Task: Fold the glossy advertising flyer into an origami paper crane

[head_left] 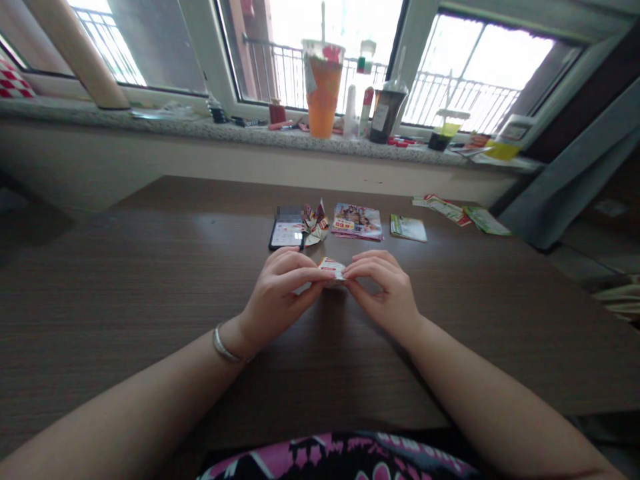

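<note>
- Pinching the small folded piece of white-and-red printed paper (333, 268) between them, your left hand (277, 290) and right hand (387, 290) meet fingertip to fingertip at the middle of the dark brown wood-grain surface (125, 287).
- Each hand grips its own edge of the paper with thumb and forefinger, the other fingers curled under.
- Whether the paper touches the wood, you cannot tell.
- A silver bangle (225, 347) circles your left wrist.
- At 11 o'clock from the paper, near it, lies a black smartphone (286, 233) with a lit screen; a folded multicoloured paper figure (316, 225) stands at its right edge.
- At 1 o'clock lies a stack of colourful printed leaflets (357, 222), and at 2 o'clock a green-and-white card (409, 228).
- Far off at 12 o'clock, a tall orange plastic cup (323, 93) stands on the grey stone windowsill (150, 123).
</note>
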`<state>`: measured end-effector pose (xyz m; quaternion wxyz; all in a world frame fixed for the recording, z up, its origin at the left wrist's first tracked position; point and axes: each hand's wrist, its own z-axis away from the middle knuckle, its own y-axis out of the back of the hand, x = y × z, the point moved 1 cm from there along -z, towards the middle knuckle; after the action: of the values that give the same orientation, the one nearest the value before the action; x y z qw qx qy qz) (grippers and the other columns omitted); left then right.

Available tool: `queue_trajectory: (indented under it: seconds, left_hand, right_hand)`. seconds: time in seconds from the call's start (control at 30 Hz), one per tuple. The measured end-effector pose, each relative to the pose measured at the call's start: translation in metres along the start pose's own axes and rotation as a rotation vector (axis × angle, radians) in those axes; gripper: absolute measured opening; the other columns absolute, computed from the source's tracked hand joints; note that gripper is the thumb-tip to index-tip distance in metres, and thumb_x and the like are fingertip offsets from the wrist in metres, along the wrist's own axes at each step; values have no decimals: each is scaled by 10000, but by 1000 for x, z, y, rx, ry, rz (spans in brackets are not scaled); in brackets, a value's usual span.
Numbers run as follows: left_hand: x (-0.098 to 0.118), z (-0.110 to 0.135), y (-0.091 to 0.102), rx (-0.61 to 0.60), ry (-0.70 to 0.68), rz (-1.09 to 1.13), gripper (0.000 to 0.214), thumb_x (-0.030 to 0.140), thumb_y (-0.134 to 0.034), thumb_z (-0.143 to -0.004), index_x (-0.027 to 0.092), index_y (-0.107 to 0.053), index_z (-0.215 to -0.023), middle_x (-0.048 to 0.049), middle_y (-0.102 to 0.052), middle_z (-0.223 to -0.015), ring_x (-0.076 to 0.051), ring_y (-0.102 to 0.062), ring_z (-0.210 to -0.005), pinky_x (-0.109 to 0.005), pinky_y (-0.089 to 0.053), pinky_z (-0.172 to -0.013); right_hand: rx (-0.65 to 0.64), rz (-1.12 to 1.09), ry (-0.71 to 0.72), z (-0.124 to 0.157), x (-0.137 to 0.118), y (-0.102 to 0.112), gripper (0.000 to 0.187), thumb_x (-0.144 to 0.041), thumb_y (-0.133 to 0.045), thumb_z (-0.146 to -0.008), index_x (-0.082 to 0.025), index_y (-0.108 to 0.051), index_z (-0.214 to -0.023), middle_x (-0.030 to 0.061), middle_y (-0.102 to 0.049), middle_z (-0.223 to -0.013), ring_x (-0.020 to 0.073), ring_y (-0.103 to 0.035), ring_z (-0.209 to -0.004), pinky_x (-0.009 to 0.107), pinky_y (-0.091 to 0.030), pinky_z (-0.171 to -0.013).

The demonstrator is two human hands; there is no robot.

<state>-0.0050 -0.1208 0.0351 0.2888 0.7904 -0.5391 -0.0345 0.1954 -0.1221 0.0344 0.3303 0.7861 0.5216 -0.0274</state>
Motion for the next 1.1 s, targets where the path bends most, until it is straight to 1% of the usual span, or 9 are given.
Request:
queue_trajectory:
  seconds: [0.17, 0.23, 0.3, 0.43, 0.63, 0.8, 0.87, 1.0, 1.1]
  left_hand:
    - [0, 1, 0, 31, 70, 22, 106, 133, -657, -825, 209, -660, -898, -13, -652, -809, -141, -599, -765, -349, -489, -798]
    - [0, 0, 0, 26, 70, -7, 78, 149, -647, -831, 206, -653, -884, -13, -655, -799, -140, -600, -754, -335, -494, -777]
    - [-1, 0, 1, 5, 29, -77, 62, 173, -658, -826, 215, -648, -871, -1, -665, -790, -136, -601, -740, -349, -487, -819]
    - [0, 1, 1, -50, -60, -192, 100, 194, -686, -807, 237, -646, -888, 20, -682, -788, -126, -603, -720, -368, -459, -902]
    - [1, 1, -2, -47, -24, -176, 50, 203, -654, -826, 230, -621, -801, 21, -682, -770, -122, -615, -720, -350, -469, -903]
    - [-1, 0, -3, -45, 5, -151, 77, 196, -634, -825, 216, -597, -760, 12, -657, -732, -131, -591, -691, -345, -489, -838]
    - [-2, 1, -4, -60, 5, -171, 64, 193, -625, -825, 214, -599, -770, 12, -654, -735, -135, -590, -700, -351, -484, -845]
    - [-3, 3, -5, -96, -25, -210, 34, 201, -645, -830, 227, -639, -851, 11, -662, -766, -136, -598, -730, -371, -461, -894]
    - [-2, 3, -5, -106, -43, -210, 42, 196, -644, -834, 234, -645, -853, 13, -666, -787, -129, -597, -735, -368, -453, -912]
  right_hand:
    - [22, -91, -82, 1, 2, -3, 59, -187, -648, -825, -243, -645, -843, 17, -718, -862, 196, -633, -926, 397, -517, -865]
    - [21, -96, -97, 1, 3, -4, 40, -203, -637, -835, -243, -641, -834, 17, -717, -856, 198, -634, -925, 400, -515, -865]
    - [17, -82, -84, 2, 2, -5, 23, -222, -645, -837, -244, -640, -832, 15, -715, -845, 200, -633, -921, 400, -512, -861]
    - [10, -62, -43, 1, -3, -5, 26, -229, -649, -844, -242, -631, -831, 13, -714, -840, 196, -632, -911, 391, -506, -858]
    - [-4, -42, -59, -1, -6, -4, 41, -221, -657, -835, -246, -634, -812, 13, -718, -826, 200, -632, -906, 397, -509, -855]
    - [-5, -49, -54, 1, -2, -5, 87, -160, -633, -825, -244, -630, -846, 9, -714, -856, 189, -630, -928, 388, -504, -865]
    - [-20, -37, -34, 1, -1, -6, 84, -158, -634, -824, -241, -631, -842, 10, -709, -850, 185, -629, -923, 385, -502, -863]
    - [-53, -10, 7, 2, -1, -6, 76, -169, -637, -822, -244, -635, -834, 12, -706, -862, 187, -625, -932, 388, -500, -865]
    - [-68, 2, 5, 2, -3, -7, 76, -174, -635, -822, -248, -638, -837, 14, -705, -864, 189, -623, -937, 389, -501, -869]
